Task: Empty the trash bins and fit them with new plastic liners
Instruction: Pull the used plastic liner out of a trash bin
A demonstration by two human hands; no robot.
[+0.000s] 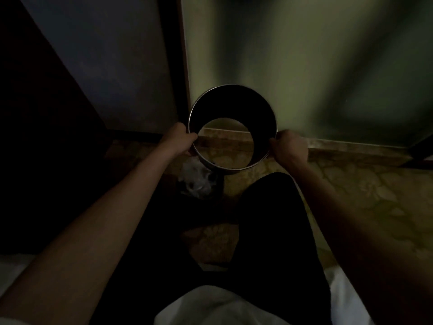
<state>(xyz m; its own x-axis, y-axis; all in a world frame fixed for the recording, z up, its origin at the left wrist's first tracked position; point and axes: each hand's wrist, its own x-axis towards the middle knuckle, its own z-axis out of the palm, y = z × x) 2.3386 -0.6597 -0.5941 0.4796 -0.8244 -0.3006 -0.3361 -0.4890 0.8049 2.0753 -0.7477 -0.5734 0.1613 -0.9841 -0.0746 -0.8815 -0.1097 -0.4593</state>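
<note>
The bin (234,102) hangs between curled fingers (192,137), left hand (181,139) and right hand (290,146) gripping its rim. Stiff metal, probably light, slick.

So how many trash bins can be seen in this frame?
1: a round metal bin, held by its rim between the left hand and the right hand, centre frame before the green wall. The dim surroundings may hide others.

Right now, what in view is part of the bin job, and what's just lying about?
Job:
- bin, gripped at the rim by the left hand and right hand
- crumpled plastic bag on the floor below it, likely a liner

Just there:
- green wall
- door
- patterned floor
</note>
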